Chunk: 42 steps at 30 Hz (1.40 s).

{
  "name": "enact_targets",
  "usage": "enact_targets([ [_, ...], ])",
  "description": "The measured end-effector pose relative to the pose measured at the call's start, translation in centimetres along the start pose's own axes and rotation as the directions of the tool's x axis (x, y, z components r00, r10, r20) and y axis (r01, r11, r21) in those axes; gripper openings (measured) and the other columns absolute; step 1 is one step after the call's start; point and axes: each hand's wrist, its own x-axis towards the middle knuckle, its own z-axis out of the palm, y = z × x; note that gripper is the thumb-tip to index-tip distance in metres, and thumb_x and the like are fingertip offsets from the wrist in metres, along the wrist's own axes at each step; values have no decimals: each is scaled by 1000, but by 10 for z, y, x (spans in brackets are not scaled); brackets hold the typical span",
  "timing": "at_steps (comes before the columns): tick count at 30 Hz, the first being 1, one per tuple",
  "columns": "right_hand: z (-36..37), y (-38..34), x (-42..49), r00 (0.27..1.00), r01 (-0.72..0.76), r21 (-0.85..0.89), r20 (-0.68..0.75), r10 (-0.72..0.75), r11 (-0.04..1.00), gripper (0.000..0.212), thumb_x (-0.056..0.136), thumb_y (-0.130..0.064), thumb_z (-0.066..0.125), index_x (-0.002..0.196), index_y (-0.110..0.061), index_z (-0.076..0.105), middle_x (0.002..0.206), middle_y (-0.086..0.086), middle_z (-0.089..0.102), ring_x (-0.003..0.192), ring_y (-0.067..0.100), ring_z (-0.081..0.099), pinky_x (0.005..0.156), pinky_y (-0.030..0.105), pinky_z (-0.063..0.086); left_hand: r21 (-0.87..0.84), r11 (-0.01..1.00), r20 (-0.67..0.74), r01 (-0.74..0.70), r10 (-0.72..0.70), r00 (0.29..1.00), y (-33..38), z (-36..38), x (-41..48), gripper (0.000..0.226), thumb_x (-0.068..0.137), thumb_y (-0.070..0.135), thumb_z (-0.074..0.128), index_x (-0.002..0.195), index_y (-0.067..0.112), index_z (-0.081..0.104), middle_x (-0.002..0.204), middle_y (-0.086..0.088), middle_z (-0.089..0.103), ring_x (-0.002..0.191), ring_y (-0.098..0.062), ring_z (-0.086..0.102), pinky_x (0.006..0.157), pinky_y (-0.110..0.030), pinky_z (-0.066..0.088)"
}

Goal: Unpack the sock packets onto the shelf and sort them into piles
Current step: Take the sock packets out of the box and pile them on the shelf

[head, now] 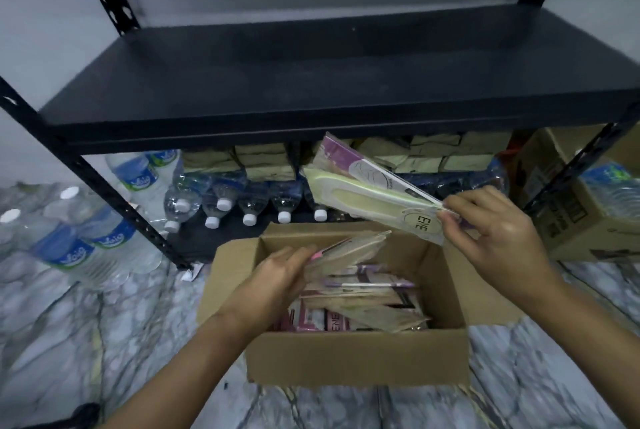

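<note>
Pinching two sock packets (374, 193) at 1 o'clock of the box (356, 356), the right hand (498, 238) is holding them; the left hand (277, 272) is gripping boxed packets (349, 250).

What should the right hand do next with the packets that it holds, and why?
Probably carry the lifted packets up and lay them on the black shelf. The right hand pinches them by one end above the open box, and no packet lies on the shelf yet. The left hand grips packets in the box.
</note>
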Motion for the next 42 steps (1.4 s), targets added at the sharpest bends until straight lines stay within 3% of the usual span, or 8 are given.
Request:
enact_targets([
  [5, -22, -37, 35, 995, 48, 37, -91, -44, 998, 16, 88, -10, 62, 94, 1, 71, 87, 9, 65, 78, 19, 54, 71, 31, 48, -62, 998, -190, -1, -11, 982, 3, -62, -29, 46, 83, -2, 64, 121, 22, 55, 89, 27, 48, 80, 18, 48, 72, 3, 32],
  [12, -47, -97, 105, 956, 152, 38, -259, -137, 988, 14, 88, -7, 64, 92, 4, 71, 86, 12, 66, 76, 22, 55, 73, 27, 46, -38, 991, -454, 127, -131, 881, 0, -156, -84, 33, 79, -7, 71, 105, 12, 66, 76, 35, 52, 69, 23, 51, 60, 1, 35],
  [15, -55, -118, 140, 939, 190, 17, -295, -177, 982, 11, 87, -3, 67, 94, 4, 71, 86, 14, 67, 78, 24, 56, 72, 31, 48, 69, 992, -540, 103, -49, 840, 6, -207, -97, 29, 78, 0, 65, 106, 4, 68, 81, 32, 51, 78, 27, 50, 69, 6, 33],
  [20, -51, -129, 192, 913, 242, 0, -340, -228, 970, 12, 88, -4, 65, 95, 3, 71, 86, 13, 67, 79, 22, 55, 75, 25, 44, 293, 955, -627, 37, 163, 762, 18, -279, -85, 30, 86, 6, 56, 116, 4, 63, 94, 10, 56, 80, 3, 49, 81, 6, 30],
  [25, -34, -111, 237, 895, 281, -57, -345, -283, 958, 13, 91, -9, 61, 89, 0, 70, 81, 10, 63, 74, 23, 52, 67, 30, 45, 359, 933, -623, 19, 225, 749, 15, -306, -36, 35, 92, 15, 53, 125, 7, 58, 104, -2, 66, 92, -9, 57, 87, -2, 34],
  [29, -6, -92, 261, 898, 273, -96, -332, -290, 957, 11, 89, -8, 61, 88, 0, 70, 80, 10, 61, 74, 25, 53, 59, 36, 47, 415, 910, -562, -29, 281, 778, -5, -293, 13, 42, 88, -6, 57, 129, 5, 58, 119, -7, 65, 112, -17, 56, 97, -26, 42],
  [35, 49, -61, 283, 904, 308, -194, -245, -350, 931, 10, 88, -7, 62, 84, 0, 68, 79, 11, 60, 72, 27, 53, 58, 39, 49, 490, 868, -417, -81, 315, 853, -69, -255, 64, 52, 80, -14, 64, 129, 2, 58, 124, -13, 65, 119, -24, 55, 97, -41, 45],
  [42, 91, -78, 291, 886, 435, -131, -116, -450, 891, 9, 86, -8, 66, 86, 0, 70, 83, 9, 65, 71, 26, 56, 57, 35, 50, 514, 854, -152, -81, 184, 971, -115, -232, 88, 51, 90, 0, 56, 136, 22, 54, 139, -12, 51, 119, -28, 55, 98, -41, 48],
])
